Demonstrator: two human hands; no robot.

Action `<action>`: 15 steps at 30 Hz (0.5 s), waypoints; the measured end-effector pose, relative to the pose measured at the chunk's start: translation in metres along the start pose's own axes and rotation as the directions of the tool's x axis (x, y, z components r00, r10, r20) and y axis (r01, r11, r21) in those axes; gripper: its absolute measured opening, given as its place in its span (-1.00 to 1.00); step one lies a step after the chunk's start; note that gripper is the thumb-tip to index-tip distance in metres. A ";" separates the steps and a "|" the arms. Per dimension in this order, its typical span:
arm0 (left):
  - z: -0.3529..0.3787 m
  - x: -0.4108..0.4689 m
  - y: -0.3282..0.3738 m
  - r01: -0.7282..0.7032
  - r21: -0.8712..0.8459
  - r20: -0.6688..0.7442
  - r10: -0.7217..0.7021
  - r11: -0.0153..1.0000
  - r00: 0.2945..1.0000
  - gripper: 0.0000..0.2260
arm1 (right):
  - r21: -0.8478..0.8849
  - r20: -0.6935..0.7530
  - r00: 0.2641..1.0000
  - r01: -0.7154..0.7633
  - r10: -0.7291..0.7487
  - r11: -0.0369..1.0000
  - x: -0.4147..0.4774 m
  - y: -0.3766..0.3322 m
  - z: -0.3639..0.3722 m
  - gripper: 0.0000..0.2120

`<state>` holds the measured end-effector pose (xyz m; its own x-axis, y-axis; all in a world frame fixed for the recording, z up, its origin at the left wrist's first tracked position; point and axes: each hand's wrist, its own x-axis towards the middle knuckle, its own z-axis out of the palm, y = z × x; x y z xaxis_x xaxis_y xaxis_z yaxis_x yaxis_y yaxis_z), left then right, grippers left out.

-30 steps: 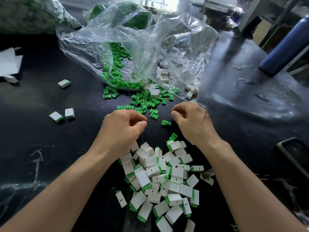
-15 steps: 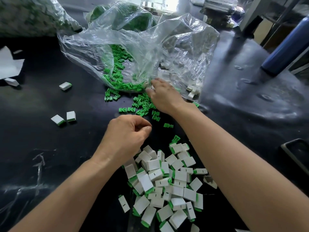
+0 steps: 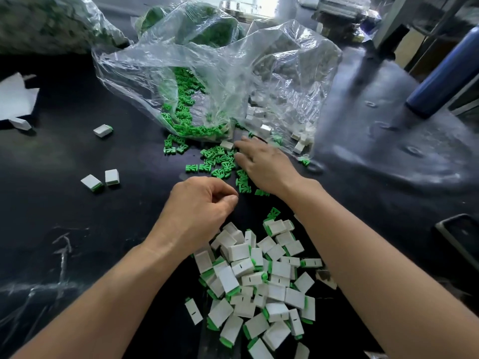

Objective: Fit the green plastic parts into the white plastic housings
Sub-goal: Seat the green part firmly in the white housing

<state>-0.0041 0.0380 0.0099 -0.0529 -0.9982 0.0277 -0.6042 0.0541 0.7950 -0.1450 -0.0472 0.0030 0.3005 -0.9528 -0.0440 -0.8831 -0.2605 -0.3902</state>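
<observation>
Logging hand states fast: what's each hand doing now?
Left hand: fingers curled; contents cannot be told.
Right hand: open, fingers among loose green plastic parts.

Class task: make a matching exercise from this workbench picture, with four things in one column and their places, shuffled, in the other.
Things:
1. pile of white housings
2. loose green parts
3. blue cylinder
4. white paper

Places:
A. far left edge of view
B. at the mouth of the clear bag
C. nearest the person
D. upper right of view

Pairs: 1-C, 2-B, 3-D, 4-A
</observation>
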 end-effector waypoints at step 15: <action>0.000 -0.002 0.000 0.008 0.005 0.020 -0.008 1.000 1.000 -0.94 | 0.511 -0.220 0.951 -0.078 0.218 0.856 -0.056 0.021 -0.017 -0.82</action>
<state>-0.0037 0.0396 0.0097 -0.0636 -0.9979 0.0094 -0.6084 0.0463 0.7923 -0.1866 -0.0015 0.0127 0.0139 -0.9971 0.0755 -0.5958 -0.0688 -0.8002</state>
